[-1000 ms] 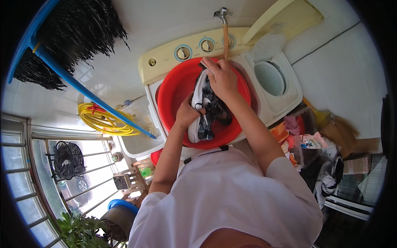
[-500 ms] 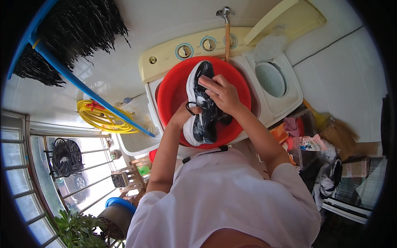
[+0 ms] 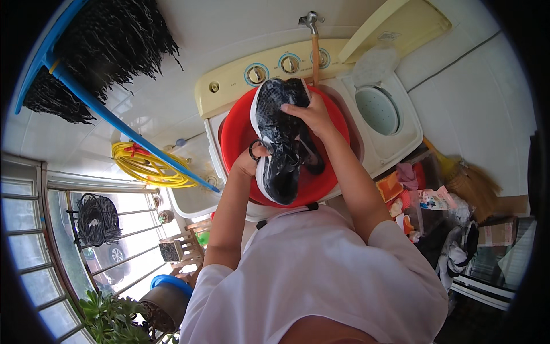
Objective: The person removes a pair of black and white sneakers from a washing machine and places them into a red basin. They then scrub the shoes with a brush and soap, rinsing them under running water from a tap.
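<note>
Over the red basin (image 3: 326,109), a wet black sneaker (image 3: 276,137) with a white sole edge is held up, with patches of whitish foam on its upper. My left hand (image 3: 247,160) grips it at its left side, fingers partly hidden by the shoe; a black loop (image 3: 254,150) shows at those fingers. My right hand (image 3: 314,114) is closed on the far right part of the sneaker, its thumb lying across the upper. The brush is not visible now. A second dark shoe (image 3: 313,161) shows partly behind the first, inside the basin.
The basin sits on a cream twin-tub washing machine (image 3: 229,83), under a tap (image 3: 311,22). Its spin tub (image 3: 377,110) stands open at right. A blue-handled mop (image 3: 114,112) and yellow hose (image 3: 146,166) are at left; a broom (image 3: 467,178) and mixed items are at right.
The sneaker has turned so more of its upper shows. My right hand has shifted from brushing the shoe to gripping its edge, and the pinkish brush has gone out of sight.
</note>
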Motion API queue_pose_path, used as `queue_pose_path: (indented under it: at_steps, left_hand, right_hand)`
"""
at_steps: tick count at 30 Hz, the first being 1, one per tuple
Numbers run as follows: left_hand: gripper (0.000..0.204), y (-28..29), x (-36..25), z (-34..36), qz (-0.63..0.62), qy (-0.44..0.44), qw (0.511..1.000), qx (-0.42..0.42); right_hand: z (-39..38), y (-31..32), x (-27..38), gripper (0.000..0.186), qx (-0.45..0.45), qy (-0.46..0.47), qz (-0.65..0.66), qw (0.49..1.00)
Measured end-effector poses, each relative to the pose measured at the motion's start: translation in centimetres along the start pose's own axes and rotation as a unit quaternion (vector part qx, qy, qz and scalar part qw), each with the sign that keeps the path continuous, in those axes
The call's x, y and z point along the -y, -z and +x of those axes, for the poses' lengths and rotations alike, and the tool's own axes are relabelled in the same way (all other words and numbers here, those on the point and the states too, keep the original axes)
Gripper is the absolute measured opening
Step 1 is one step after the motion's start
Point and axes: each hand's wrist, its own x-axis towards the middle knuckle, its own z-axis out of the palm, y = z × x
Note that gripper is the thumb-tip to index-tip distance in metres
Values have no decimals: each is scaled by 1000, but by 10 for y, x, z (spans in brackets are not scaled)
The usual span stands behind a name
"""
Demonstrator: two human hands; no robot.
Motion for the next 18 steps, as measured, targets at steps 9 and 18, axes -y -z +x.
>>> queue_pose_path:
  at_steps: [9,18]
  left_hand:
    - [53,-35,-4,30,280,-268,855,-344]
    - [43,-35,3,37,501,-289,676,-457]
  right_hand:
    - [-19,-28,9,60,-136,243,-338,899]
    - [-7,-31,67,55,-102,267,-571,769]
